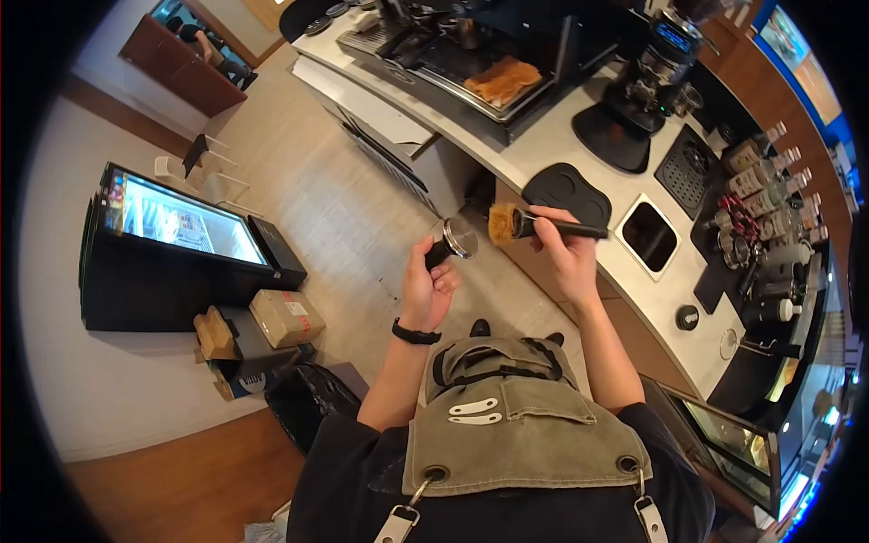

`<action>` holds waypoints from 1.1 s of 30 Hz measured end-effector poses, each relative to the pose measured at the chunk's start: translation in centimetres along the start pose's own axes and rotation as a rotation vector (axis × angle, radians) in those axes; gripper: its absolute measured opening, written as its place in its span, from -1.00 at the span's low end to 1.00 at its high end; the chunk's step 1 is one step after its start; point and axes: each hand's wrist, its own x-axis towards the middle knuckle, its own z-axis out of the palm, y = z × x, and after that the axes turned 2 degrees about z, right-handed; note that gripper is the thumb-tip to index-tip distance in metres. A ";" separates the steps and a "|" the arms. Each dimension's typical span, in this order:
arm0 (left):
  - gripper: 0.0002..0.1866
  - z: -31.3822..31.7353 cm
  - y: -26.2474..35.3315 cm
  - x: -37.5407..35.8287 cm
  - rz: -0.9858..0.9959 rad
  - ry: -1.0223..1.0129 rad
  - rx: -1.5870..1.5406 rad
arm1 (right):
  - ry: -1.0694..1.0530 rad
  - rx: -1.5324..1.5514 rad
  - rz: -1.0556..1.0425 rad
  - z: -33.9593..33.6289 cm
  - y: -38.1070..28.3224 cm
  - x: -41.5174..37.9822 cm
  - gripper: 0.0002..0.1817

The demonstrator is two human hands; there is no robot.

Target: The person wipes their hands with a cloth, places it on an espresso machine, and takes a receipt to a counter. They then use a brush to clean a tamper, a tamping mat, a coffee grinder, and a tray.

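Observation:
My left hand (pixel 429 288) is wrapped round the dark handle of a coffee tamper (pixel 460 238), its round metal base tilted up and to the right. In my right hand (pixel 566 249) is a brush (pixel 579 230) with a black handle, held between thumb and fingers. Its tan bristles (pixel 501 223) point left, towards the tamper's metal face, with a small gap between the two. Both hands are raised in front of the olive apron, my right one beside the counter edge.
On the counter (pixel 543 154) are an espresso machine with an orange cloth (pixel 503 81), a grinder (pixel 665 72), a black mat (pixel 568 192), a square bin opening (pixel 648 237) and bottles (pixel 760 176). A fridge (pixel 181 226) and boxes (pixel 285 317) are at left; a person (pixel 206 45) is far behind.

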 end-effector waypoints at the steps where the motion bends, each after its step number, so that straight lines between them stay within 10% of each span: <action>1: -0.68 -0.6 0.7 0.0 -0.011 -0.004 -0.009 | -0.037 0.098 -0.069 1.5 -1.6 -0.5 -0.77; 4: -0.66 -2.7 2.2 -0.6 -0.046 0.005 -0.030 | -0.243 0.148 -0.221 4.5 -1.0 -1.7 -0.78; 7: -0.65 -4.5 4.2 -1.1 -0.095 -0.006 -0.012 | -0.276 -0.967 -0.063 1.4 6.9 1.9 -0.75; 10: -0.67 -6.9 5.8 -1.2 -0.166 0.015 0.014 | -0.243 -0.655 0.184 2.8 1.6 2.1 -0.75; 13: -0.70 -7.0 6.5 -1.2 -0.198 -0.020 0.120 | -0.355 -0.192 0.088 7.4 -4.0 0.5 -0.73; 16: -0.73 -4.7 6.3 -1.8 -0.145 0.126 0.255 | -0.758 -0.445 -0.205 9.8 -5.8 0.9 -0.80; 19: -0.75 -6.7 5.7 -1.4 -0.128 0.019 0.259 | -0.298 -1.070 -0.320 10.6 -4.9 4.4 -0.77; 24: -0.78 -7.4 6.2 -2.5 -0.185 0.021 0.165 | -0.635 -0.319 -0.048 10.9 -6.0 3.3 -0.77; 27: -0.80 -8.0 7.2 -2.6 -0.153 -0.146 0.093 | -0.303 -1.076 -0.294 10.9 -2.4 4.7 -0.67; 33: -0.82 -8.0 8.6 -2.5 -0.102 -0.221 0.146 | -0.472 -0.010 0.112 11.6 -2.9 1.7 -0.66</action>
